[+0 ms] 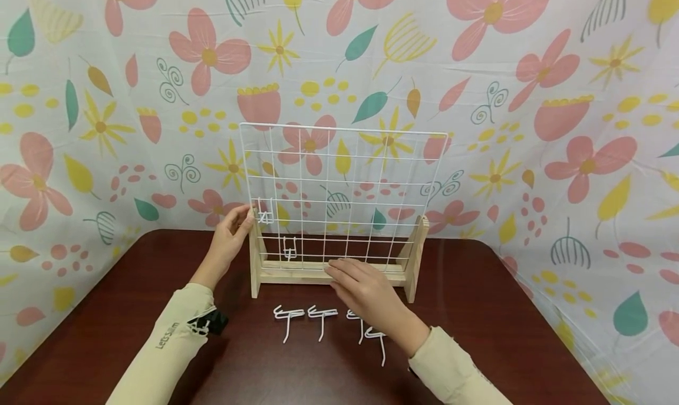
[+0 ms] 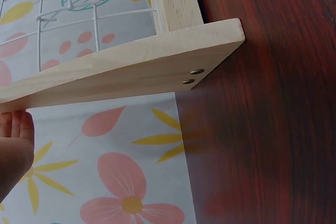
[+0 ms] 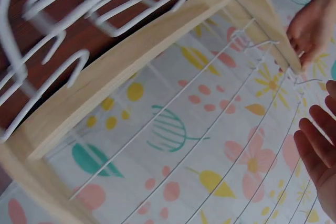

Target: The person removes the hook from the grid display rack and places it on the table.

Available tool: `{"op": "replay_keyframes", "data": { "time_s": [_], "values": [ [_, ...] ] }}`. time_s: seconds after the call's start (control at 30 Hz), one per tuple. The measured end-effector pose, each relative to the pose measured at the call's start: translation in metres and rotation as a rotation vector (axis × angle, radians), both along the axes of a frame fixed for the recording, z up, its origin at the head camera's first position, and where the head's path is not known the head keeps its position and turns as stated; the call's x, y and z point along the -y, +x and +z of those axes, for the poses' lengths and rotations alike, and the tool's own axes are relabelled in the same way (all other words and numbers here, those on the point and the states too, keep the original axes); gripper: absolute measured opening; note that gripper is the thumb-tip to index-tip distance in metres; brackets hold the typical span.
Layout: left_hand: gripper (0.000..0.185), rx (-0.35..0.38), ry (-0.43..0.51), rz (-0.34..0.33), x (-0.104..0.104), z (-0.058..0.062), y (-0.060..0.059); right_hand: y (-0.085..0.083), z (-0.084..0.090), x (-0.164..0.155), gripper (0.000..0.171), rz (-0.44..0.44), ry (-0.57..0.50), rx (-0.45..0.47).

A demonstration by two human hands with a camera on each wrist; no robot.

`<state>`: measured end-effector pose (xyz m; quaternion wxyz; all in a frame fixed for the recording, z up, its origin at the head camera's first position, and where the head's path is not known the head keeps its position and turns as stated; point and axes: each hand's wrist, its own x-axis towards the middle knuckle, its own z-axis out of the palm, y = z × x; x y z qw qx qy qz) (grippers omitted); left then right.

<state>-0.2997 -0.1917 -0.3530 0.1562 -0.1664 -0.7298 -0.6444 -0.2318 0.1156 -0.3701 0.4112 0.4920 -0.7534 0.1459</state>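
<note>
A white wire grid panel (image 1: 345,128) stands upright in a wooden stand (image 1: 297,276). My left hand (image 1: 230,231) holds the top of the stand's left side piece between thumb and fingers; its fingertips (image 2: 17,121) show at the wood's edge in the left wrist view. Two white wire hooks hang on the grid's left part: an upper hook (image 1: 265,217) close to the left hand and a lower hook (image 1: 289,253). My right hand (image 1: 366,293), holding nothing, hovers before the stand's base with fingers extended (image 3: 314,142). It partly covers a hook lying beneath it in the head view.
Several loose white hooks (image 1: 322,313) lie in a row on the dark red-brown table (image 1: 254,369), in front of the stand. A flower-patterned curtain (image 1: 159,39) hangs behind the table. Two screws (image 2: 197,71) show on the stand's side piece.
</note>
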Motion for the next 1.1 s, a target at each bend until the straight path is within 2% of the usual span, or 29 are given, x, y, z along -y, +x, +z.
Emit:
{"op": "replay_keyframes", "data": {
  "time_s": [0.13,0.33,0.57,0.63,0.73,0.97,1.1],
  "values": [
    [0.04,-0.007,0.0,-0.001,0.0,0.0,0.0,-0.001,0.002,0.012,0.038,-0.025,-0.038,0.055],
    [0.041,-0.01,-0.012,-0.001,0.001,-0.002,0.0,-0.004,0.003,0.029,0.037,-0.079,-0.096,0.147],
    [0.041,-0.002,0.009,0.004,0.008,-0.02,-0.022,-0.007,0.001,0.047,0.036,-0.097,-0.123,0.229],
    [0.041,0.001,0.003,0.015,0.009,-0.022,-0.023,-0.009,0.001,0.053,0.036,-0.098,-0.128,0.25],
    [0.04,-0.002,0.004,0.018,0.008,-0.02,-0.021,-0.013,0.0,0.061,0.037,-0.11,-0.145,0.291],
    [0.039,-0.026,-0.013,0.011,0.0,-0.002,-0.001,-0.022,-0.006,0.073,0.037,-0.171,-0.165,0.381],
    [0.04,-0.016,-0.002,0.004,0.0,-0.001,-0.001,-0.025,-0.008,0.08,0.037,-0.214,-0.16,0.457]
  ]
}}
